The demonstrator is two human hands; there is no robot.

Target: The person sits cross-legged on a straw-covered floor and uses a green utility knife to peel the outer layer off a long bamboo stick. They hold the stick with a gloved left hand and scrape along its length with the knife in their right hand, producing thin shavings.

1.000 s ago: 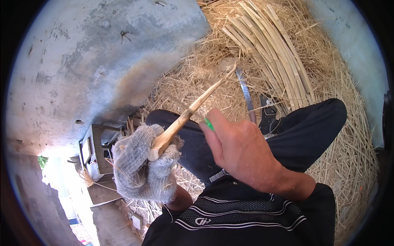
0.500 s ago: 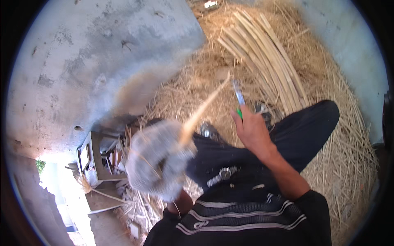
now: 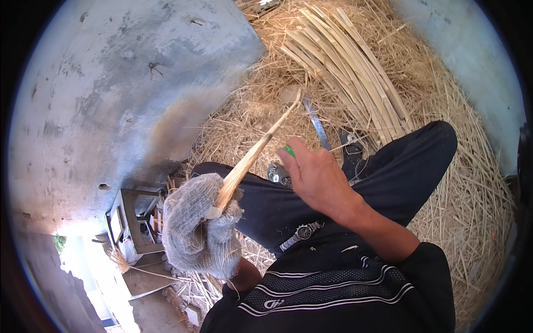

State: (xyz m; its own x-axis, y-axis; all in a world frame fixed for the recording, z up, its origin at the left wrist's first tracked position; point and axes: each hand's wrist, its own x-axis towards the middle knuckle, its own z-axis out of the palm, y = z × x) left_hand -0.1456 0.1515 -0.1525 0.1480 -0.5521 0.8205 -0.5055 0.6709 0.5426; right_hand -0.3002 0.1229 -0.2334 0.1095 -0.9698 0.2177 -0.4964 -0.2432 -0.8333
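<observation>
My left hand (image 3: 202, 225), in a thick grey knitted glove, is closed round the wide end of a pale bamboo strip (image 3: 250, 161). The strip slants up and to the right, tapering to a thin tip. My bare right hand (image 3: 319, 175) is closed on a green-handled tool (image 3: 289, 150); only a bit of green shows by the thumb, and the rest is hidden. Just beyond that hand, a long metal blade (image 3: 316, 123) shows over the straw between my feet. Whether it joins the green handle I cannot tell.
Long split bamboo strips (image 3: 355, 72) lie in a pile at the far right, on loose straw and shavings (image 3: 461, 222). A wristwatch (image 3: 302, 232) rests on my lap. A concrete wall (image 3: 127, 83) rises on the left, with a small cabinet (image 3: 133, 219) below it.
My right hand has moved left, closer to the bamboo strip, and turned. The left hand and strip have shifted slightly left and down. The whole view has also shifted a little.
</observation>
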